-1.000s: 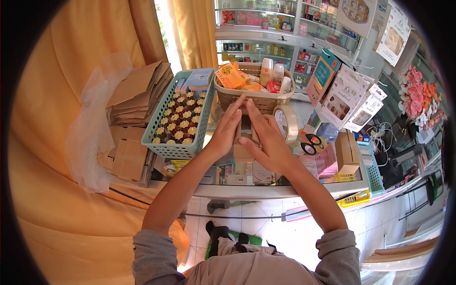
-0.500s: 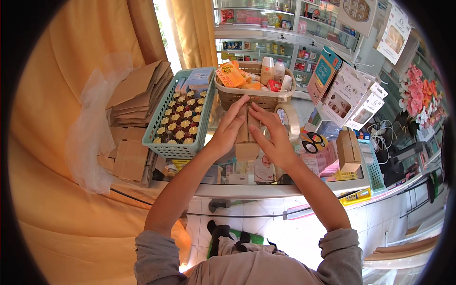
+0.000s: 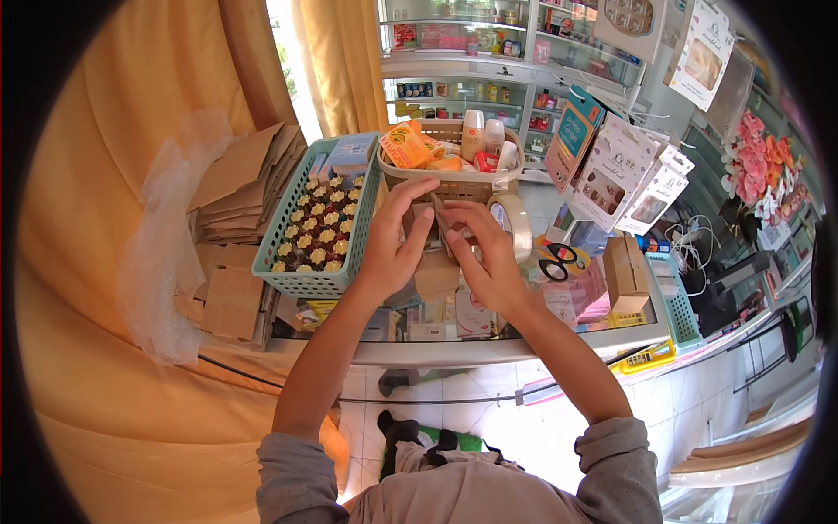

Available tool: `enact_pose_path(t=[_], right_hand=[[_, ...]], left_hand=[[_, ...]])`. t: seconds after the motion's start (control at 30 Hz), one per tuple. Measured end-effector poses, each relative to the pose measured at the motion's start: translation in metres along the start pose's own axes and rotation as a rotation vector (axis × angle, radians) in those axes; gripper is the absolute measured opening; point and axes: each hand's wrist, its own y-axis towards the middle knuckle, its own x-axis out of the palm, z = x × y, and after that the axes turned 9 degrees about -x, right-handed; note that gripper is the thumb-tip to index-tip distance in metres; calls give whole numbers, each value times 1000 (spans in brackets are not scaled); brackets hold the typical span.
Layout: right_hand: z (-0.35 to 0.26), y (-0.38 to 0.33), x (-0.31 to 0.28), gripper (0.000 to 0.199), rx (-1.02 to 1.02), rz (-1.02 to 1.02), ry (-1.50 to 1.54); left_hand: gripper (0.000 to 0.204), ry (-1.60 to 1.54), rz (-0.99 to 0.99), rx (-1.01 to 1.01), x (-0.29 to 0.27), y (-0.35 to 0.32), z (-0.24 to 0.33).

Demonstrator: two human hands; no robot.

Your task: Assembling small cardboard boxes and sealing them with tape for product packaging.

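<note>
A small brown cardboard box [image 3: 436, 276] sits on the glass counter between my hands, its top flaps partly raised. My left hand [image 3: 394, 243] grips the box's left side, thumb on the near part of the top and fingers toward the far end. My right hand [image 3: 487, 255] holds the right side, its fingers bent over a lifted flap. What is inside the box is hidden by the flaps and fingers. Just beyond my right hand stands a roll of clear tape [image 3: 513, 225]. To the left, a green basket [image 3: 307, 281] holds rows of small bottles with gold flower-shaped caps [image 3: 323, 229].
Flattened cardboard pieces [image 3: 231, 293] and bubble wrap [image 3: 166, 253] lie at the left. Behind the hands is a beige basket [image 3: 454, 185] of toiletries. Black-handled scissors [image 3: 555, 262], another cardboard box [image 3: 625, 275] and a yellow cutter [image 3: 646, 358] are on the right.
The top flaps, pressed together earlier, have come apart and stand up. My fingers have bent and shifted from lying flat along the box's top. The view has moved slightly.
</note>
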Motion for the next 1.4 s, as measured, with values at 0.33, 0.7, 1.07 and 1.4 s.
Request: enact_pose_path(t=[0.33,0.7,1.07,1.4], right_hand=[[7,2,16,27,-169,-19,-86],[-14,-11,-67,23,-187,160,-492],[15,-23,-74,20,300,73,-86],[8,-26,-72,28,386,53,-86]], left_hand=[[29,305,68,30,-4,15,12],[29,729,-93,140,40,69,26],[14,714,-299,-49,53,104,11],[10,611,-254,157,57,90,24]])
